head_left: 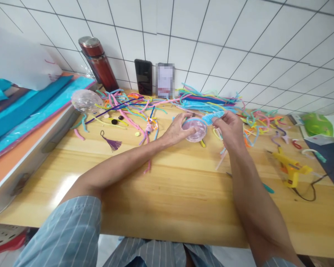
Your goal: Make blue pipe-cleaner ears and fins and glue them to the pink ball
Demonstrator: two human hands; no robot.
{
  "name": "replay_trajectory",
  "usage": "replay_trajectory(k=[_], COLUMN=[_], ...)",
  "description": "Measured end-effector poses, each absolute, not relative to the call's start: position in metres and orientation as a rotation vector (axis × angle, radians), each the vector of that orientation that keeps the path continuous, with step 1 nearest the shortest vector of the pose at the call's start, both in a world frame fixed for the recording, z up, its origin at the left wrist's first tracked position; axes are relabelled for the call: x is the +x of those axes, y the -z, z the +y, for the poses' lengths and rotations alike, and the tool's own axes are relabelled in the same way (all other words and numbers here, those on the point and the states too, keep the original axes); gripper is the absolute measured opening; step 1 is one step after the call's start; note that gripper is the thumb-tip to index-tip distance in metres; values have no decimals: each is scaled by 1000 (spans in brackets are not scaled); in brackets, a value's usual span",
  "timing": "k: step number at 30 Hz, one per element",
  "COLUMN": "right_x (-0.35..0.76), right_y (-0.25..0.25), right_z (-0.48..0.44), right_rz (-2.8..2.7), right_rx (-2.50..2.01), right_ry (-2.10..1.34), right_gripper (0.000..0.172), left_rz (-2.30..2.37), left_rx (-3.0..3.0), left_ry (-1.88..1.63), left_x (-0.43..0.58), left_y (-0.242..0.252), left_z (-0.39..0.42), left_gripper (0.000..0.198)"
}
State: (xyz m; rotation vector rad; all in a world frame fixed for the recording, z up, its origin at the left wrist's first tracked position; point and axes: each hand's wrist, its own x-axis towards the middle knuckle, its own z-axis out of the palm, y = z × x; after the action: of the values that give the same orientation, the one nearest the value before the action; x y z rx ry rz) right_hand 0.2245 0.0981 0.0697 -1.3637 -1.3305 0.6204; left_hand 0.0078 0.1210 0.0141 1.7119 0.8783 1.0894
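My left hand [176, 130] is closed round a clear round plastic piece [197, 136] with a light-blue fuzzy strip along its upper rim. Beside it, my right hand [231, 129] pinches a light-blue fuzzy piece [210, 118] that looks made of pipe cleaners. That piece meets the rim of the round one, but whether they are joined I cannot tell. Behind both hands lies a heap of coloured pipe cleaners [208, 99]. Left of my left hand sits a small bundle of pink, orange and blue pipe cleaners [149, 127].
Right of my right arm a yellow glue gun [291, 168] lies with its cord. At the back stand a red flask [101, 66], a black phone [144, 77] and a second phone [165, 79]. A purple tassel [113, 144] and a clear plastic ball [86, 100] are on the left.
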Motion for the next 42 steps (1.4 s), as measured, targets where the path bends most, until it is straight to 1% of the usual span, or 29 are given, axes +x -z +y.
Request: replay_trajectory(k=[4, 7, 9, 14, 19, 23, 25, 28, 34, 36, 39, 40, 42], right_x=[225, 226, 226, 223, 225, 230, 230, 225, 221, 223, 226, 226, 225], right_y=[-67, -64, -64, -72, -81, -90, -96, -102, -105, -105, -105, -105, -103], right_z=[99, 101, 101, 95, 91, 88, 85, 81, 79, 78, 76, 76, 75], right_rz=[-1356, -1337, -1272, -1166, -1074, -1031, -1038, -1017, -1011, -1062, -1124, -1134, -1156], right_rx=[-1320, -1278, -1242, -1166, -1134, -1164, -1157, -1128, -1142, -1153, -1174, -1182, -1199], right_ry=[-610, -618, -622, -641, -775, -892, -924, -928, -907, -925, -962, -938, -836], right_gripper=[25, 25, 24, 14, 21, 33, 37, 32, 14, 16, 29, 29, 21], left_rz=[841, 836, 832, 804, 796, 805, 797, 786, 800, 804, 808, 807, 811], left_rx=[1689, 1664, 1649, 1658, 1672, 1664, 1663, 1660, 1655, 1659, 1663, 1665, 1666], left_ry=[-1052, -1042, -1046, -1055, -1072, -1067, -1064, -1067, -1076, -1078, -1074, -1072, -1069], left_x=[8, 7, 7, 6, 6, 6, 6, 6, 7, 7, 7, 7, 7], left_y=[-4, 1, 2, 3, 6, 5, 3, 2, 1, 1, 0, 0, 0], left_z=[125, 125, 124, 122, 122, 121, 121, 122, 122, 121, 120, 120, 120], left_gripper=[72, 73, 73, 74, 74, 75, 75, 73, 72, 72, 72, 72, 72])
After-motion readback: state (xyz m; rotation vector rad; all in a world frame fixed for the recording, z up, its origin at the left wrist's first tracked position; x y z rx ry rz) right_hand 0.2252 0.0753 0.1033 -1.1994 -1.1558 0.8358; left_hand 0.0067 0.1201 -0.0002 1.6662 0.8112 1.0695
